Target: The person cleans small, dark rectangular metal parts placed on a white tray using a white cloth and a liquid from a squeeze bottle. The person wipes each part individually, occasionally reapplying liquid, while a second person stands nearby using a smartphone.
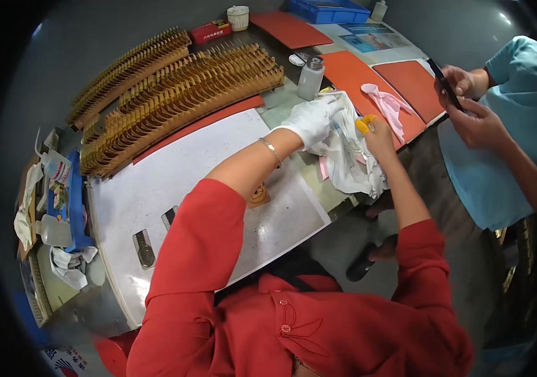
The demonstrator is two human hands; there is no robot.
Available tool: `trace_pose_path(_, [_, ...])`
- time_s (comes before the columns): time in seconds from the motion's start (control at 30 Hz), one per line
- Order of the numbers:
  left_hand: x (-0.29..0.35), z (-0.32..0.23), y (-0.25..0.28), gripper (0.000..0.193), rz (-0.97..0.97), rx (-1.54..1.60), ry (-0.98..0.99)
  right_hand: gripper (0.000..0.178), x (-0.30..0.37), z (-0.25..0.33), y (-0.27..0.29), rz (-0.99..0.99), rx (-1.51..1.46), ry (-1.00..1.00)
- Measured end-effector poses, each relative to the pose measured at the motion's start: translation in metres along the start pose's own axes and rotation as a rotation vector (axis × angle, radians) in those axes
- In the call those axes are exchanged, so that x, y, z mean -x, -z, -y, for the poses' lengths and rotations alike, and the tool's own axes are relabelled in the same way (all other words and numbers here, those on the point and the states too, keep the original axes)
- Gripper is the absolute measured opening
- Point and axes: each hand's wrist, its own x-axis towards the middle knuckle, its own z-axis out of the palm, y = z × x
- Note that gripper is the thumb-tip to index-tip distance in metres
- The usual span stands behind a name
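Observation:
A crumpled white cloth (pixel 344 164) lies at the right end of the work table. My left hand (pixel 311 123), in a white glove, closes on the upper left of this cloth; its fingertips blend into the white folds. My right hand (pixel 378 137) is bare but for yellow finger cots (pixel 364 122) on its fingertips. Its fingers curl inward over the cloth's right side, and what they hold, if anything, is hidden. Just beyond the left hand stands a clear bottle (pixel 310 79) with a metal cap. A pink cloth (pixel 386 110) lies beside the right hand.
Racks of curved gold-brown pieces (pixel 180 113) fill the far left. A white sheet (pixel 218 220) bears two dark flat metal pieces (pixel 144 249) and a round orange-brown item (pixel 258 196). Orange mats (pixel 350 81) lie beyond. A person in light blue (pixel 491 144) stands right, holding a phone (pixel 445 87).

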Motion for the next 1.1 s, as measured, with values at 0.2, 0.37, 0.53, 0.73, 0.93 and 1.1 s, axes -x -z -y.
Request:
trace_pose_path(0.2, [-0.051, 0.038, -0.084, 0.028, 0.015, -0.074, -0.068, 0.020, -0.021, -0.035, -0.046, 0.213, 0.381, -0.030])
trace_pose_path(0.37, [-0.045, 0.029, -0.076, 0.021, 0.134, -0.055, 0.078, 0.022, -0.004, -0.003, -0.023, 0.430, 0.238, -0.097])
trace_pose_path(0.53, [-0.058, 0.042, -0.108, 0.020, -0.039, 0.079, 0.193, 0.023, 0.031, -0.003, -0.002, 0.475, 0.255, -0.092])
trace_pose_path(0.73, [-0.051, 0.033, -0.017, 0.039, 0.028, 0.197, 0.033, 0.026, 0.049, 0.001, 0.045, 0.355, 0.615, -0.139])
trace_pose_path(0.93, [0.094, 0.023, 0.096, 0.061, -0.086, 0.066, 0.325, 0.024, 0.080, 0.085, 0.081, 0.419, 0.184, -0.206])
trace_pose_path(1.1, [0.220, -0.004, 0.080, 0.077, -0.045, -0.155, 0.421, 0.025, 0.088, 0.133, 0.011, 0.630, -0.132, 0.043])
